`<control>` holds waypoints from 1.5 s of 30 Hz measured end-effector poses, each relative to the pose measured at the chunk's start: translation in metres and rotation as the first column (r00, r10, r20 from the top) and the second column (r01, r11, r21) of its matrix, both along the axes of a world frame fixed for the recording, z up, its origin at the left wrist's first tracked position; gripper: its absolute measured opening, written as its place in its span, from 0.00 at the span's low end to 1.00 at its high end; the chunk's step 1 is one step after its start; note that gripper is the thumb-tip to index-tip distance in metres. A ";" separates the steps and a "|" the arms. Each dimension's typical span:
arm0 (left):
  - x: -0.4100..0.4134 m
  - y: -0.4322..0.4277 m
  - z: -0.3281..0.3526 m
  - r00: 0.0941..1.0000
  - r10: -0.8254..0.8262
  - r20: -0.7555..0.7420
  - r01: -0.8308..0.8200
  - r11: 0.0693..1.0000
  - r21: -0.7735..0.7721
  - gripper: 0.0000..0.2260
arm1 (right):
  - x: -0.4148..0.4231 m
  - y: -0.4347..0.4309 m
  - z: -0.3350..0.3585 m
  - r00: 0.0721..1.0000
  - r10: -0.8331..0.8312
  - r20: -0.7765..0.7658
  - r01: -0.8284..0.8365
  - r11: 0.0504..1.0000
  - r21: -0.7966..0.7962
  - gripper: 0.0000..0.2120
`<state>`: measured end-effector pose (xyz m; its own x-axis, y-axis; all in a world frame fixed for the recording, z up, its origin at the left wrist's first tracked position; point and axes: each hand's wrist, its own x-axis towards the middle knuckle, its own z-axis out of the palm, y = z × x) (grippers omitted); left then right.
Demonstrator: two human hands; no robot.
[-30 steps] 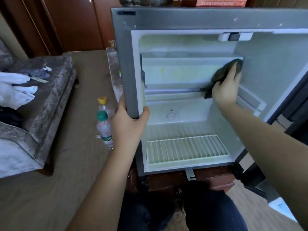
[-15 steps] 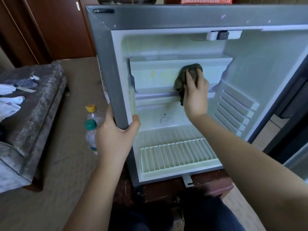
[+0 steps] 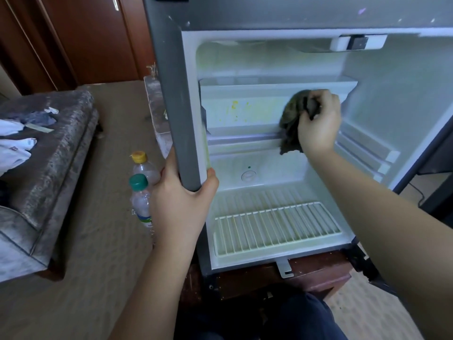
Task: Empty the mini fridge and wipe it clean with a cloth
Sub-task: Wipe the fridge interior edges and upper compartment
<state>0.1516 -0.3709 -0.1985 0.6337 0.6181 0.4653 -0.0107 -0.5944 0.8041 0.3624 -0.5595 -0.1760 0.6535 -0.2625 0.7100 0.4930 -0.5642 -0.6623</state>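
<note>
The grey mini fridge (image 3: 171, 94) stands open in front of me, its white inside holding only a wire shelf (image 3: 277, 227) on the floor. My left hand (image 3: 181, 204) grips the fridge's left front edge. My right hand (image 3: 318, 123) is shut on a dark cloth (image 3: 290, 121), pressed against the front of the small freezer compartment (image 3: 245, 109). Yellow stains show on that panel to the left of the cloth.
Two plastic bottles, one with a yellow cap (image 3: 143, 165) and one with a green cap (image 3: 139, 200), stand on the brown floor left of the fridge. A grey sofa (image 3: 49, 153) with clothes on it is at far left. The fridge door's edge (image 3: 436, 143) is at right.
My right hand has wiped the cloth from the freezer panel's right end to its middle and back toward the right. The view has moved closer to the fridge. My left hand keeps its grip.
</note>
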 end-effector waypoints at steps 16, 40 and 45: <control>0.002 0.003 -0.001 0.996 -0.077 0.048 0.076 0.997 0.017 0.26 | -0.037 0.135 -0.002 0.937 0.306 0.168 -0.243 0.916 -0.318 0.19; 0.002 0.007 -0.001 0.999 -0.048 0.025 0.048 0.998 0.033 0.25 | -0.043 0.127 -0.002 0.941 0.333 -0.050 -0.318 0.830 -0.458 0.17; 0.002 0.009 -0.003 0.998 -0.063 0.025 0.063 0.998 0.029 0.24 | -0.029 0.079 -0.006 0.953 0.301 -0.021 -0.269 0.816 -0.512 0.15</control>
